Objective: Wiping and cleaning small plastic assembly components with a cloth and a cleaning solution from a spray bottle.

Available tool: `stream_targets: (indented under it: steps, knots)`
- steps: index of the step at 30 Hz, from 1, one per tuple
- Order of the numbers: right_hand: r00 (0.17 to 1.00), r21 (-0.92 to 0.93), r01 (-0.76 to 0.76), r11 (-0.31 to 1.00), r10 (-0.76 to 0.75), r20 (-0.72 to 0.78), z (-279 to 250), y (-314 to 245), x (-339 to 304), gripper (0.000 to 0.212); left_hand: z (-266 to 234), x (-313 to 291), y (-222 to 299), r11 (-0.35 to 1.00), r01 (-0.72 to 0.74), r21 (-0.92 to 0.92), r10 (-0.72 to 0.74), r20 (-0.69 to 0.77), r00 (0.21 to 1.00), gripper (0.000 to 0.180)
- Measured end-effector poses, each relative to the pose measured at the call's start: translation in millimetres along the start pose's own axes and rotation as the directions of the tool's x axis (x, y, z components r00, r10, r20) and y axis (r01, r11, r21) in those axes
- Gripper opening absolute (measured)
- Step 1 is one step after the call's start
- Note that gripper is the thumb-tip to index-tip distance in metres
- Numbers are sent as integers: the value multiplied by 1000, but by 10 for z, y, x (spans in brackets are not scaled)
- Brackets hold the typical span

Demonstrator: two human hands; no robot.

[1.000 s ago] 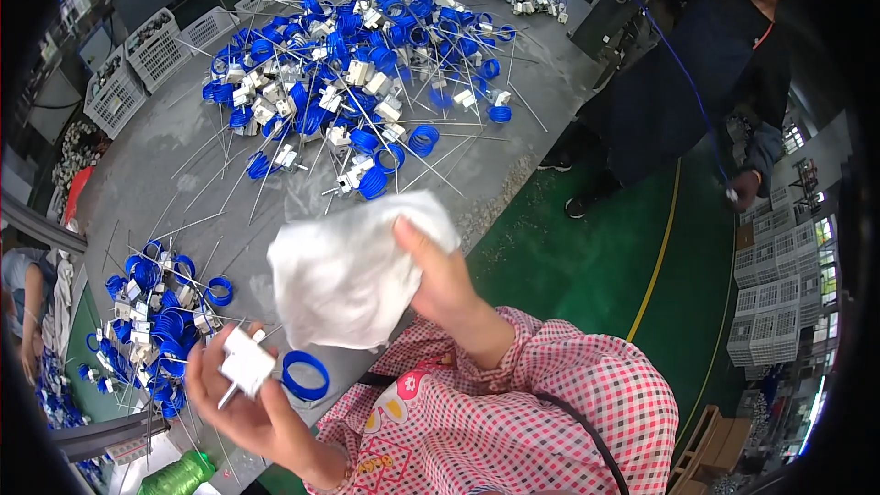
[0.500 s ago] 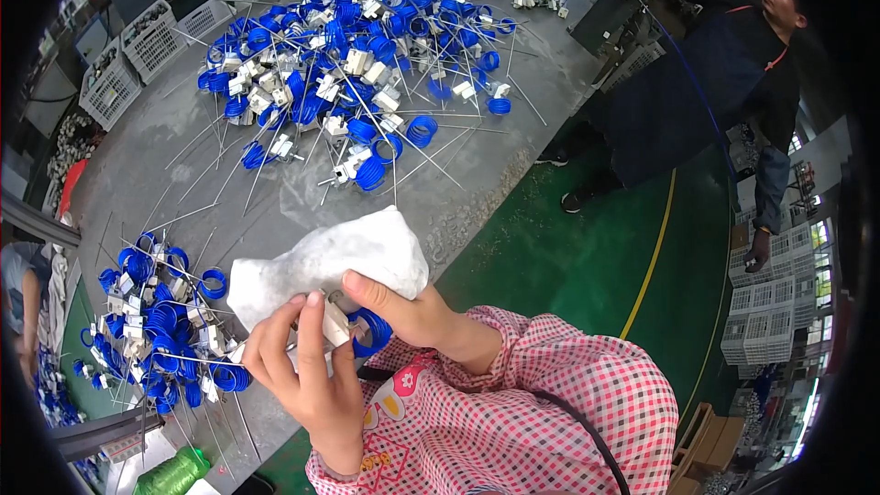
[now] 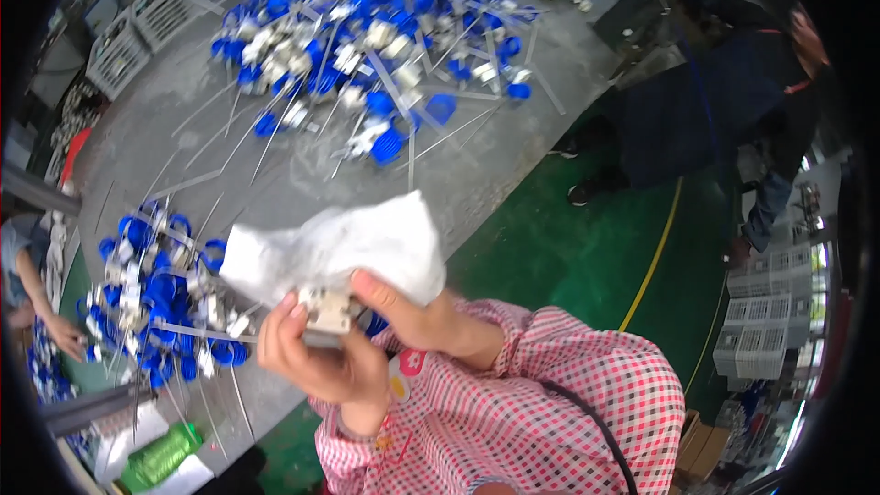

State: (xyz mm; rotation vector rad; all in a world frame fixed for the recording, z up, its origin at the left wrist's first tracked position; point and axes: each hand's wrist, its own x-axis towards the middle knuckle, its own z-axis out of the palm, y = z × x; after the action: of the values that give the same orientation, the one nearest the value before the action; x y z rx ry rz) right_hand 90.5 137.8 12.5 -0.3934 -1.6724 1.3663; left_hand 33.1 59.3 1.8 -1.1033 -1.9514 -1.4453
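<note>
My left hand (image 3: pixel 321 362) pinches the near left side of a small cream-white block (image 3: pixel 328 312), a part with metal bits on its face. My right hand (image 3: pixel 408 316) is closed on a crumpled white cloth (image 3: pixel 344 243), its thumb at the block's right side. A bit of blue coil (image 3: pixel 371 322) shows beside the block, between the two hands. The cloth spreads behind the block and hides the fingers of my right hand. Left of my hands lies a pile of like parts (image 3: pixel 165 298), white blocks with blue coils and thin metal rods.
A larger heap of these parts (image 3: pixel 367 46) covers the far side of the grey table (image 3: pixel 284 156). White plastic crates (image 3: pixel 119 60) stand at the far left. A co-worker (image 3: pixel 706 128) stands at right on the green floor; another person's arm (image 3: pixel 41 298) reaches in at left.
The block has turned so that its face with metal bits shows, and less of the blue coil is visible. The cloth has shifted slightly. The whole view has moved a little and blurred.
</note>
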Motion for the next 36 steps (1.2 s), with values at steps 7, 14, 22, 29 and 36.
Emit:
stream_targets:
  steps: [7, 14, 22, 29, 36]
  knots:
    - [884, 637, -295, 712, 457, -101, -28, 43, 68, 30, 166, 112, -63, 955, 62, -289, -43, 73, 996, 39]
    - [995, 11, 103, 995, -103, -16, 27, 8, 104, 27, 67, -25, -123, 742, 372, -558, -372, 118, 921, 49]
    - [998, 104, -61, 993, 60, 11, 155, -29, -36, 28, 34, -107, -208, 665, 331, -669, -471, -33, 881, 52]
    - [923, 582, -259, 771, 374, -85, 121, 43, -32, 27, -49, 74, -302, 176, 470, -865, -617, 275, 737, 44]
    - [938, 76, 62, 995, -32, -346, 48, 105, 137, 24, -94, 112, -239, -84, 472, -877, -608, 421, 673, 48]
